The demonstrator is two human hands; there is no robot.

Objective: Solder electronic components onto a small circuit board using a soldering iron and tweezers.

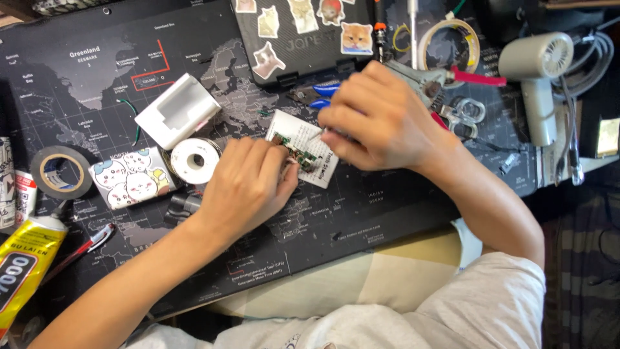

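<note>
I saw my left hand (248,184) curled, pinching a small green circuit board (294,152) on a white rectangular card (298,132); at three o'clock, my right hand (378,119) was closed, its hold hidden; yellow glue tube (22,258) at eight.

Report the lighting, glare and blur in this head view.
Head view: even, soft light with faint shadows under both hands; mild glare on the yellow glue tube; right hand slightly motion-blurred, left hand and small circuit board fairly sharp; edges slightly wide-angle bent.

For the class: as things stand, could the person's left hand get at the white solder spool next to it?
Probably yes. The left hand rests on the small circuit board, and the white solder spool lies just beside it with nothing between them.
</note>
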